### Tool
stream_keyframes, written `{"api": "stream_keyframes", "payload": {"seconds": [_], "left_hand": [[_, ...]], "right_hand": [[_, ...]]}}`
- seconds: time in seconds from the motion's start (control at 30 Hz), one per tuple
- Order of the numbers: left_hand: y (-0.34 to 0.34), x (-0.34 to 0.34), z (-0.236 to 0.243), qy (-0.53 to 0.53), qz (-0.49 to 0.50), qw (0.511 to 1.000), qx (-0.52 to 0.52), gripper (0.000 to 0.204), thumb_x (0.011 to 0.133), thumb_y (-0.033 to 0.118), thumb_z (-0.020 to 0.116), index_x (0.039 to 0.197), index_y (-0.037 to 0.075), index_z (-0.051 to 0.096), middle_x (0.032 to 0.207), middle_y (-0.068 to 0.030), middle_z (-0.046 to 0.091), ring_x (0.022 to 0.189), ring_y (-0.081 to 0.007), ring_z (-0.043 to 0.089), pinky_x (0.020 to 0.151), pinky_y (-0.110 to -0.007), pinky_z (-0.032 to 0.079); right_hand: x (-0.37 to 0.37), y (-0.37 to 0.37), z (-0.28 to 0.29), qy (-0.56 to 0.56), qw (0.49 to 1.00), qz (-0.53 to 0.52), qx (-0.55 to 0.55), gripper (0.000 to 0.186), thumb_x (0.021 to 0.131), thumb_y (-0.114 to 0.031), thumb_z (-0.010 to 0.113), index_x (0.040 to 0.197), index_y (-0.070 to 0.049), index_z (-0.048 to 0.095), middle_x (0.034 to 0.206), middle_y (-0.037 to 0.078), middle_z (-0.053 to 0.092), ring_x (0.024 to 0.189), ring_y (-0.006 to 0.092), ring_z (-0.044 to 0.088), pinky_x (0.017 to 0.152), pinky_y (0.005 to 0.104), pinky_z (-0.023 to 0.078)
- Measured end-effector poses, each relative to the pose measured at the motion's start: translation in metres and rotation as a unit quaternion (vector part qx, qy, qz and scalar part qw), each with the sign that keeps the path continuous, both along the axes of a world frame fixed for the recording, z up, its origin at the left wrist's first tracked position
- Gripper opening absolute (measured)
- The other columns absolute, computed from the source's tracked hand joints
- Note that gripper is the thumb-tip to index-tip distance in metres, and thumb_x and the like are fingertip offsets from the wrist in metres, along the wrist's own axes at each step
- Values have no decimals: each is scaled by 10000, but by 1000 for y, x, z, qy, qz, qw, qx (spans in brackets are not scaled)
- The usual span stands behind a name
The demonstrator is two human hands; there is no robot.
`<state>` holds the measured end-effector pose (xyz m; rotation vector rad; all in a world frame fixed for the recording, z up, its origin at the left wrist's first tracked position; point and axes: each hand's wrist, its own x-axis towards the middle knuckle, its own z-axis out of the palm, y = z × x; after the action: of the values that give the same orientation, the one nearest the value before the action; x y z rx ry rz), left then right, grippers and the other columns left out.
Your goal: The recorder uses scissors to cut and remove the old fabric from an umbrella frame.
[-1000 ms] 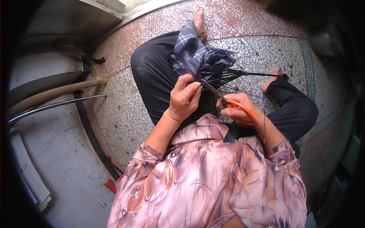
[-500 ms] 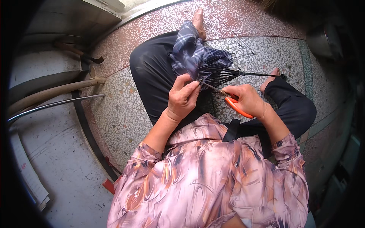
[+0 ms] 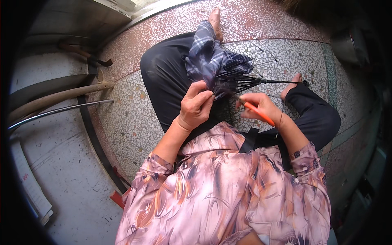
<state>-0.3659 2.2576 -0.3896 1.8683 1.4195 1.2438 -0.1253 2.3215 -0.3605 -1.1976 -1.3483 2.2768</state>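
A folding umbrella lies across my lap, its blue-and-white plaid canopy [image 3: 205,57] bunched and its dark ribs [image 3: 245,83] gathered around the shaft, which points right. My left hand [image 3: 195,107] is closed in a pinch at the canopy's near edge, with a small dark bit at the fingertips; the exact part is too small to make out. Orange-handled pliers [image 3: 260,113] are in my right hand [image 3: 261,107], a short way right of the left fingertips. The jaws are blurred, apart from the left hand. Several thin ribs [image 3: 265,61] stick out past the canopy.
I sit on a speckled terrazzo floor [image 3: 122,106], legs folded out around the umbrella. At left, a curved wooden pole [image 3: 61,98], a metal rod [image 3: 65,113] and a wooden-handled tool [image 3: 85,54] jut out. A metal pot [image 3: 349,45] stands at far right.
The pliers have pulled back from the left fingertips and turned, and my right fingers have loosened around them. The umbrella has shifted slightly; my left hand keeps its pinch.
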Motion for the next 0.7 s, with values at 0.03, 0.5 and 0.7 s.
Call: {"api": "stream_keyframes", "payload": {"seconds": [0.03, 0.5, 0.7], "left_hand": [[-3, 2, -1, -2, -16, 1000, -5, 163, 707, -76, 671, 846, -16, 614, 949, -155, 554, 808, -271, 591, 695, -294, 482], [17, 38, -14, -287, -15, 926, -245, 57, 794, 13, 667, 830, -20, 637, 1058, -68, 530, 787, -81, 528, 676, -194, 427], [25, 49, -9, -161, -63, 972, -159, 69, 779, 6, 668, 842, 2, 639, 989, -75, 540, 711, -105, 537, 636, -218, 436]], "right_hand": [[7, 11, 3, -11, 997, -52, -62, 158, 762, -62, 624, 911, -37, 580, 668, -21, 536, 582, 49, 490, 511, 195, 396], [14, 36, -35, -79, 914, -62, 393, 379, 751, 28, 631, 1102, -24, 498, 1044, 106, 587, 914, 213, 623, 815, 295, 484], [13, 40, -53, -148, 841, 98, 511, 323, 694, -16, 659, 994, -33, 539, 895, 140, 601, 805, 296, 613, 729, 358, 495]]}}
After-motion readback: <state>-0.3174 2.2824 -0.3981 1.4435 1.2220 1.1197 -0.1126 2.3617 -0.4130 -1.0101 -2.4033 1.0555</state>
